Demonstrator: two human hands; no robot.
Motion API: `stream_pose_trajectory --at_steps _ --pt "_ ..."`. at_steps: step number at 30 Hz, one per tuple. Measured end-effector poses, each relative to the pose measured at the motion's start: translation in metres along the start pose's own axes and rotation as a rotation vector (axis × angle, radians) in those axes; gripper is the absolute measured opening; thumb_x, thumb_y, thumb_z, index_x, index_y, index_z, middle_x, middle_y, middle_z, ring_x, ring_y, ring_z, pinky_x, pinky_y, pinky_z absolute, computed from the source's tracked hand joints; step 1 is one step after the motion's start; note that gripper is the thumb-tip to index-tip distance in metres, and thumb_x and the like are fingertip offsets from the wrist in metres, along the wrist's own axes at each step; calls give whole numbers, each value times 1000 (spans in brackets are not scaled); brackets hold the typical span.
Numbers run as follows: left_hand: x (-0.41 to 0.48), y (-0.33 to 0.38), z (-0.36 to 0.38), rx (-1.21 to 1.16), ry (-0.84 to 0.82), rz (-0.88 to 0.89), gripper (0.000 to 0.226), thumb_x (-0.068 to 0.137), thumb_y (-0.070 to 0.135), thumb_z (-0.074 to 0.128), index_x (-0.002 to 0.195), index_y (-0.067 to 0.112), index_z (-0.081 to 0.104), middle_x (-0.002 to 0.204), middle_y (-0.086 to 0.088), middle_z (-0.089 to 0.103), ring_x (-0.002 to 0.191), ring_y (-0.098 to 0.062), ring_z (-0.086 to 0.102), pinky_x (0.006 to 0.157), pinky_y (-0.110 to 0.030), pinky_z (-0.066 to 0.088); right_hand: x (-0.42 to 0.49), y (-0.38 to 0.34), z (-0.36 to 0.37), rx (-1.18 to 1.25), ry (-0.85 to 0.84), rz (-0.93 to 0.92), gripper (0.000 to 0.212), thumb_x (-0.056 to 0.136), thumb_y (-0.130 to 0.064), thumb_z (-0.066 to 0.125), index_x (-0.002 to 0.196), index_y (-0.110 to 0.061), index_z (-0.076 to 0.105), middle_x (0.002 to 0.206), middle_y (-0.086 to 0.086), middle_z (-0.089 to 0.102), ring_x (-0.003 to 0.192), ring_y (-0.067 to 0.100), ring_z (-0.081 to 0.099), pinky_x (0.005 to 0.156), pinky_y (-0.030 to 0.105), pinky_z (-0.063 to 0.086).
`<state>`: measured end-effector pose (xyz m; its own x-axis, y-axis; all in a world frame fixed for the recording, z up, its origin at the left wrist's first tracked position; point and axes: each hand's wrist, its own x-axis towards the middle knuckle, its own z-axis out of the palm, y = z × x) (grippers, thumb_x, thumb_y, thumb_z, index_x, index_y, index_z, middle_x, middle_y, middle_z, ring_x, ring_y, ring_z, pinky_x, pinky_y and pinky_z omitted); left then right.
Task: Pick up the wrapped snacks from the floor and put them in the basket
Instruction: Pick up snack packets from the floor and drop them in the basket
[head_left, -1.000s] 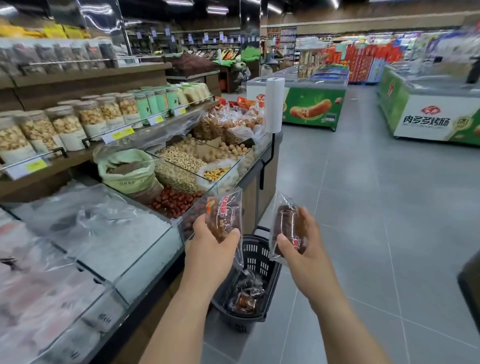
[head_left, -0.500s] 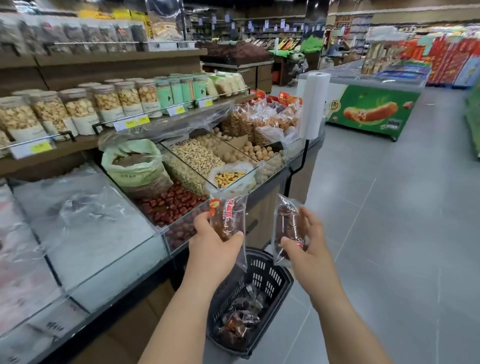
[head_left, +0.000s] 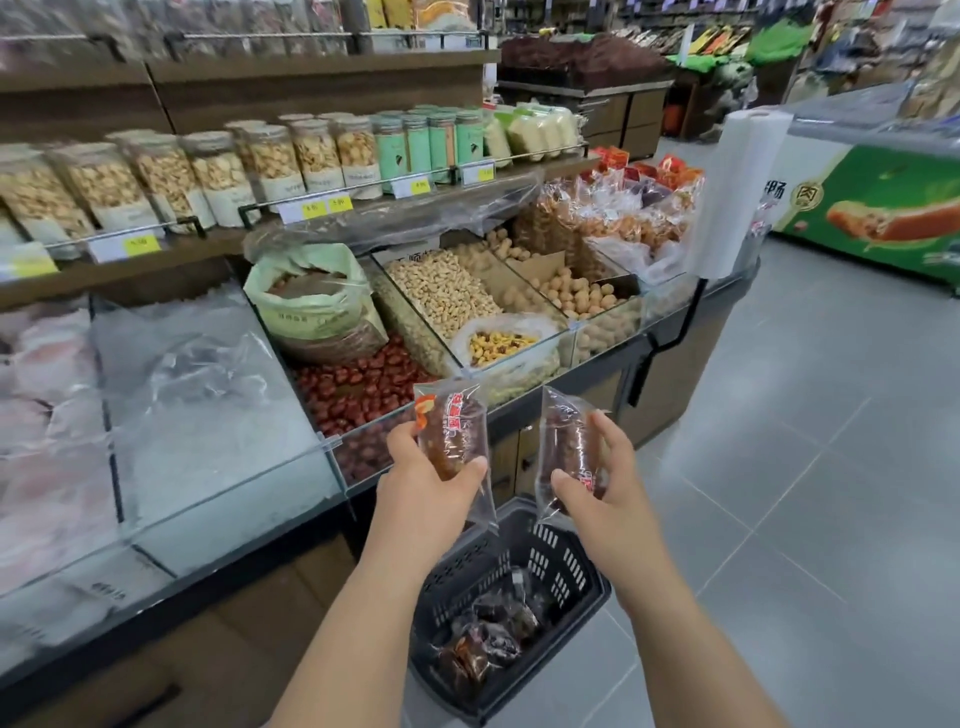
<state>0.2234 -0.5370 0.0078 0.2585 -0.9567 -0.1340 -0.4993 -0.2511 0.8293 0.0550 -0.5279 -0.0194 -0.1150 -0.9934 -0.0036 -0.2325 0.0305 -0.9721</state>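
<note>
Clear, slippery film: I'd pinch mid-pack; my left hand (head_left: 423, 499) and right hand (head_left: 608, 506) each hold 1 wrapped snack (head_left: 451, 434) above the basket (head_left: 584, 597).

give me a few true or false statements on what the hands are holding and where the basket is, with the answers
1. Each hand holds one wrapped snack. True: the left hand grips one wrapped snack and the right hand grips another wrapped snack.
2. The basket is empty. False: the basket already holds several dark wrapped snacks.
3. The basket stands on the display counter. False: it sits low on the floor, below the hands.
4. The red dates lie in a glass-fronted bin left of the hands. True.
5. Both snacks are held upright above the basket. True.
</note>
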Motion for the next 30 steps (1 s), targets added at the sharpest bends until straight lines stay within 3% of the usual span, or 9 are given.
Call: stream_pose_trajectory --at_steps 3,6,11,15,23,30 --pt "24 0 4 -25 9 -33 69 85 44 63 137 27 20 113 4 55 100 -19 59 84 -32 47 26 2 8 -13 -54 9 66 90 -31 58 135 -60 19 147 -14 32 128 11 42 107 43 39" --pt "48 0 8 -55 15 -73 67 87 43 61 136 25 21 111 4 55 95 -17 57 76 -29 41 52 5 16 -62 -107 7 66 93 -30 56 138 -57 16 150 -17 28 135 9 35 111 44 34" --pt "83 -2 12 -45 9 -123 67 87 45 60 137 26 19 114 3 56 93 -15 56 75 -29 40 88 5 30 -89 -149 -11 68 94 -28 55 143 -50 14 153 -19 20 141 4 21 116 42 26" --pt "103 -7 10 -28 42 -161 72 85 47 60 140 29 17 123 -2 55 105 -22 57 87 -35 45 108 7 41 -112 -195 -12 69 94 -29 55 145 -47 14 154 -17 20 141 7 22 115 44 27" --pt "121 -12 14 -44 128 -228 71 88 40 61 141 21 18 114 3 53 95 -15 54 82 -28 40 149 11 55 -163 -357 -24 69 95 -28 54 148 -41 12 154 -21 16 142 4 17 113 33 23" --pt "126 -11 35 -91 248 -349 75 87 41 61 144 22 16 128 -1 55 111 -21 55 94 -34 43 187 20 55 -184 -547 -74 69 94 -28 55 147 -40 13 153 -19 19 139 2 21 110 25 23"
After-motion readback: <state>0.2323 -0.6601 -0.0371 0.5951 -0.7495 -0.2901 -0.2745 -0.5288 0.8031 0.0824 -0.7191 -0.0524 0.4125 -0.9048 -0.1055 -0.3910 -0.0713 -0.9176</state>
